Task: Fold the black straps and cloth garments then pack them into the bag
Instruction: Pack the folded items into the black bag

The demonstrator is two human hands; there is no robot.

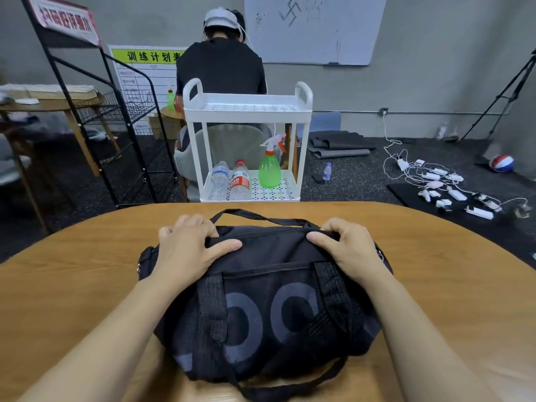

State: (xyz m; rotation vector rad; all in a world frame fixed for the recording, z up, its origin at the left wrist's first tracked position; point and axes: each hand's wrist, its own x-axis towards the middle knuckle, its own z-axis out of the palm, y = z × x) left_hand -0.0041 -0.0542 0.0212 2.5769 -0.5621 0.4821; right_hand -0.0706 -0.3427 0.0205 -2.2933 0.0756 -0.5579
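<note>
We see the black bag lying at the near middle of the wooden table, its long axis running left to right and its zipped top edge turned away from us. Our left hand grips the top edge at the left, fingers curled over and thumb pressed on the near side, while our right hand pinches it likewise at the right. Large grey rings mark the bag's mesh front; the letters cannot be read.
</note>
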